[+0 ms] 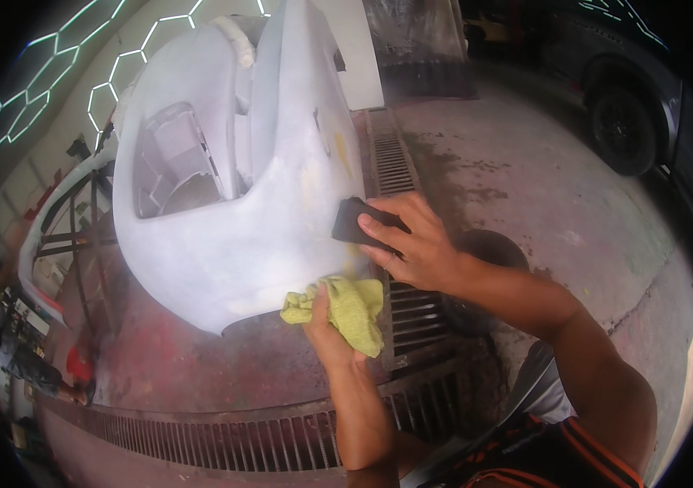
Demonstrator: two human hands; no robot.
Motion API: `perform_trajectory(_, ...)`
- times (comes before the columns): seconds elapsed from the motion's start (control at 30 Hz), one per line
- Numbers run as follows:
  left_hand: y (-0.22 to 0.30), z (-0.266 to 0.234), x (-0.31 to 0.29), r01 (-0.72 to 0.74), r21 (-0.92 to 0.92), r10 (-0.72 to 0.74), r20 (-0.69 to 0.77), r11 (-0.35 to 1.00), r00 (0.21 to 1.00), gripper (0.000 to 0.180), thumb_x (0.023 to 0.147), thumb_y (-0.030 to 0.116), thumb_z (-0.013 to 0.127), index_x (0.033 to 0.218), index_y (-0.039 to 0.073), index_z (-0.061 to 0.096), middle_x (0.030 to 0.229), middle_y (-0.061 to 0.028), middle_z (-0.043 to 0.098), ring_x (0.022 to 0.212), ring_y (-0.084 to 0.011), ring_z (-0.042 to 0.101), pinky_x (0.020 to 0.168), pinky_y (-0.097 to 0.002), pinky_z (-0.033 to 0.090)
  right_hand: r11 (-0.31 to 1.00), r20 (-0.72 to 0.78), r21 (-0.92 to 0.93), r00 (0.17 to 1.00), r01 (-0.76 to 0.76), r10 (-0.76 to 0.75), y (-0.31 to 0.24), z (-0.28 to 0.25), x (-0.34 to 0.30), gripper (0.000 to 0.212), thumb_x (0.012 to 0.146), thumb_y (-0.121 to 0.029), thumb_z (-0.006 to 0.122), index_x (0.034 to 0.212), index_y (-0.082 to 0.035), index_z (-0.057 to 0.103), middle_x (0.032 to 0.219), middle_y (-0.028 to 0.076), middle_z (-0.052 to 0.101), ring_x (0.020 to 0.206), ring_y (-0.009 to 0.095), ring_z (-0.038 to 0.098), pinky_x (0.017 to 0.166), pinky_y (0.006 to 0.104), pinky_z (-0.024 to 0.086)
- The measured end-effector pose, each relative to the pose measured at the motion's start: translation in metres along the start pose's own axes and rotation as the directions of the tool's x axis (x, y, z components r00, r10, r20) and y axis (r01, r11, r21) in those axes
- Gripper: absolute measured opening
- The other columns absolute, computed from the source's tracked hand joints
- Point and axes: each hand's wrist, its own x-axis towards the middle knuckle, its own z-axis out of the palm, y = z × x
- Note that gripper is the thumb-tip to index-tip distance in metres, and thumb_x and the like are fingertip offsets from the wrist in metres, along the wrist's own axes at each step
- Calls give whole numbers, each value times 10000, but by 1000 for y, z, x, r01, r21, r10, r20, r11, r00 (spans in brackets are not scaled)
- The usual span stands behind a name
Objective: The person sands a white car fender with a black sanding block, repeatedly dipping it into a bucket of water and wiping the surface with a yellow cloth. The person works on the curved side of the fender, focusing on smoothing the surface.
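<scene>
A large whitish car bumper [281,236], dull and dusty with yellowish patches along its right side, fills the middle of the head view. Against that right side my right hand [415,244] grips a black sanding block [354,221]. Its fingers wrap over the block, whose face toward the bumper is hidden. Lower down, at the bumper's bottom edge, my left hand [330,329] clutches a crumpled yellow-green cloth [354,313]. The thumb lies over the cloth, and most of the fingers are hidden beneath it.
Metal floor grates [415,321] run beside and below the bumper. A dark round object [488,252] sits behind my right forearm. Another bumper-like part [33,252] rests on a frame at left, near a person [17,342]. A dark vehicle [631,89] stands at far right.
</scene>
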Motion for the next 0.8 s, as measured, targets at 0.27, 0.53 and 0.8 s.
perform_trajectory(0.27, -4, -6, 3, 5, 27, -5, -12, 1000, 1000, 315, 1047, 274, 697, 1262, 48, 660, 1125, -104, 721, 976, -235, 732, 814, -402, 638, 1000, -134, -21, 991, -7, 5, 8, 28, 83, 551, 787, -122, 925, 1314, -109, 764, 1261, 165, 677, 1120, 354, 637, 928, 469, 535)
perform_trajectory(0.53, -4, -3, 2, -18, 27, 17, 20, 999, 1000, 332, 1055, 289, 680, 1267, 34, 659, 1126, -115, 722, 981, -238, 733, 826, -404, 638, 996, -61, 46, 995, -78, 81, -4, -4, 6, 584, 791, -133, 929, 1345, -103, 744, 1268, 158, 677, 1107, 335, 639, 901, 454, 548)
perform_trajectory(0.8, -1, -14, 6, 12, 44, -12, 13, 999, 1000, 370, 1055, 284, 674, 1314, 23, 632, 1157, -126, 725, 1011, -251, 734, 847, -415, 639, 995, -37, -25, 994, 102, -102, -10, 33, 38, 647, 813, -182, 913, 1426, -154, 707, 1299, 156, 684, 1090, 303, 656, 863, 445, 546)
